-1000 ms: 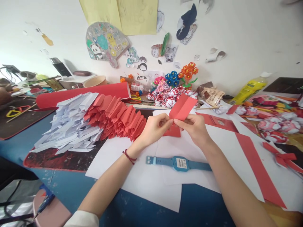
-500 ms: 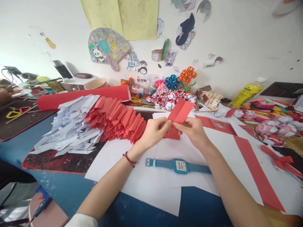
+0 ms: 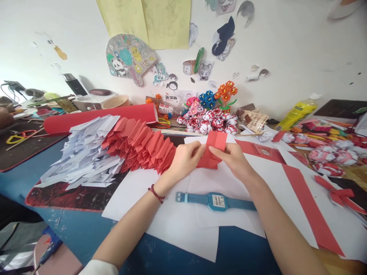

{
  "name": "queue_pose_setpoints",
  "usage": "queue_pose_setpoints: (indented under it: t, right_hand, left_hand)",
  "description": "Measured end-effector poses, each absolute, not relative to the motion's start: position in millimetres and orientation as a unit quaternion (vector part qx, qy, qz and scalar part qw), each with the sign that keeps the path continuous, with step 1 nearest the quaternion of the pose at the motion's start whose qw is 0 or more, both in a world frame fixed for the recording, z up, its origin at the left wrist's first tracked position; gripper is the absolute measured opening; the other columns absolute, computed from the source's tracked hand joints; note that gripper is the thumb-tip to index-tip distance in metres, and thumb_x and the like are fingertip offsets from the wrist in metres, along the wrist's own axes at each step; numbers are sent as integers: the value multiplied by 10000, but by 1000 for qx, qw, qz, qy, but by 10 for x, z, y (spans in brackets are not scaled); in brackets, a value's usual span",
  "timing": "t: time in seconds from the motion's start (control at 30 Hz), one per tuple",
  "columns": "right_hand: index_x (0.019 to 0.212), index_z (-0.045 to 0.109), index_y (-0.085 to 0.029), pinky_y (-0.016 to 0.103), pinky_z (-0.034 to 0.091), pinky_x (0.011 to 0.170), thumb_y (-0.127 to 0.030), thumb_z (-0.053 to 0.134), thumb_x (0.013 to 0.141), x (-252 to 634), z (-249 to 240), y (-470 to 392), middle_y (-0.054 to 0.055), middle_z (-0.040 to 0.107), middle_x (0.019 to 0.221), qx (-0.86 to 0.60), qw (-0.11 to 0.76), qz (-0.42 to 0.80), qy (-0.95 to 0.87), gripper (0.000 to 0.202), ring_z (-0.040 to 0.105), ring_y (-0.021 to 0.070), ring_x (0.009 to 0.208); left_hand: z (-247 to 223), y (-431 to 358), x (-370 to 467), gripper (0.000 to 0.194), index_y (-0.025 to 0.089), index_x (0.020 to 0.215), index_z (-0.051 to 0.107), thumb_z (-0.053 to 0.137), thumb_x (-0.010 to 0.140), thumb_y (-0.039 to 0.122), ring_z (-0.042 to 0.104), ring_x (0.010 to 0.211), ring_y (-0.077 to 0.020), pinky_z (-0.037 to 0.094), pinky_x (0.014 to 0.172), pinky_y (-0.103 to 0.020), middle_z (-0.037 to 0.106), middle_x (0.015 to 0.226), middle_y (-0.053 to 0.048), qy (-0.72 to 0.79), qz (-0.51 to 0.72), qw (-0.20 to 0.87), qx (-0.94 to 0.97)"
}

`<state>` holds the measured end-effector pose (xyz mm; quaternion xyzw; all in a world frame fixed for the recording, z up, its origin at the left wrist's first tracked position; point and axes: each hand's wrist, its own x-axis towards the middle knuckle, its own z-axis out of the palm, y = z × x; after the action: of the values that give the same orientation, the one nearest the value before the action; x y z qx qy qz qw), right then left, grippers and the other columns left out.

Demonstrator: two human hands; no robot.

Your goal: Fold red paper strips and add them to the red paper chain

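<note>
A small creased piece of red paper [image 3: 217,140] is held up between my two hands. My left hand [image 3: 187,154] is closed, thumb and fingers pinching its left side. My right hand [image 3: 229,154] grips the right side, thumb lying across the front. Below and behind the hands, more red paper [image 3: 210,164] lies on white sheets [image 3: 183,214]. Nearer to me, a blue watch [image 3: 217,201] rests face down with its strap stretched out. To the left of my left hand sits a pile of folded red paper pieces [image 3: 140,143] beside folded white ones [image 3: 86,149].
A red paper roll [image 3: 100,117] lies behind the piles. Paper flowers [image 3: 212,121] stand against the wall. At right are a yellow bottle [image 3: 299,112], a long red strip [image 3: 301,206] and a red bow [image 3: 338,193]. A blue glue gun [image 3: 50,246] lies at lower left.
The red paper has come down and turned from slanted to nearly upright, now showing a narrower face. Both hands stay in almost the same place.
</note>
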<state>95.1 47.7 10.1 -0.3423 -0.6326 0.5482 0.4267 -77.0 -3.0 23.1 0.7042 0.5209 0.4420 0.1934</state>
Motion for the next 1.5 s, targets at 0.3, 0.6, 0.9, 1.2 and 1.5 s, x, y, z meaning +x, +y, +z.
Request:
queue_pose_setpoints:
  t: [0.3,0.6,0.9,1.2,1.5]
  right_hand:
    - [893,733,-134,292,506,605,-516,699,788,870,90,402,73,727,843,-363,348,546,-670,398,660,203,727]
    - [721,691,-136,278,435,536,-571,711,744,872,94,410,33,649,686,-364,369,499,-695,436,586,181,640]
    - [733,713,-154,277,447,511,-556,717,740,919,129,414,49,661,691,-363,365,478,-712,402,607,201,647]
    - [746,721,-148,270,429,492,-542,704,752,920,147,396,39,644,667,-362,368,455,-725,394,589,189,628]
    - [744,723,-148,275,423,495,-539,682,778,911,137,381,44,629,658,-368,375,429,-734,395,569,187,625]
  left_hand:
    - [187,-20,-793,172,181,783,542,511,920,282,510,604,-102,361,597,-225,604,696,14,551,478,118,673]
    - [161,-80,-759,236,188,791,568,446,972,279,522,793,-165,341,676,-282,645,842,-58,529,410,-88,738]
    - [217,28,-866,287,162,803,616,578,896,431,477,648,-104,379,601,-223,626,771,-12,492,534,250,641]
    - [232,42,-868,285,142,816,689,625,854,417,510,663,-108,387,585,-215,677,812,-42,495,504,312,636]
    - [162,46,-810,363,138,723,581,649,826,480,501,638,-98,407,600,-217,598,709,-16,481,547,373,575]
